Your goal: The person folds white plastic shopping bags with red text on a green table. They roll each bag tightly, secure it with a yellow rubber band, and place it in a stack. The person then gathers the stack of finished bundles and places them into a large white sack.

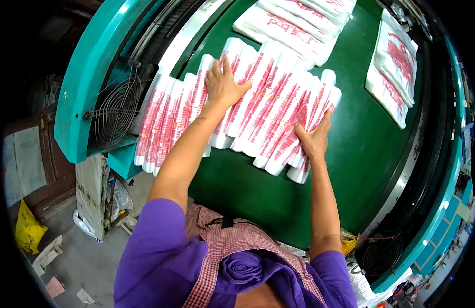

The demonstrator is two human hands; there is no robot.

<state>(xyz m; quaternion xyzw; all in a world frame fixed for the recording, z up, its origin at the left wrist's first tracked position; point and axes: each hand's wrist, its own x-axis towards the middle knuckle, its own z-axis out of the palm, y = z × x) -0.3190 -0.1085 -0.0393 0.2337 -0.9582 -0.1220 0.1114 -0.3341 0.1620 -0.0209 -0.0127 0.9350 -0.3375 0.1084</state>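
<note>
Your left hand [224, 82] lies flat, fingers spread, on the fanned bag stacks [247, 110]. Your right hand [313, 138] pinches the row's right end, near the green table's [237, 190] front edge. Press evenly; square both ends together.

Light bright and even over the green table [232, 190]; source appears overhead, slightly to the right. Soft, short shadows only, under the forearms and along the edges of the white printed bags [268, 108]. Mild glare on the white plastic, some detail washed out. Sheen on the teal machine frame [88, 72]. Left side dim, floor [93, 256] duller. Strong fisheye bend at the rim, black vignette in the corners. Centre sharp; the edges soften and smear.
</note>
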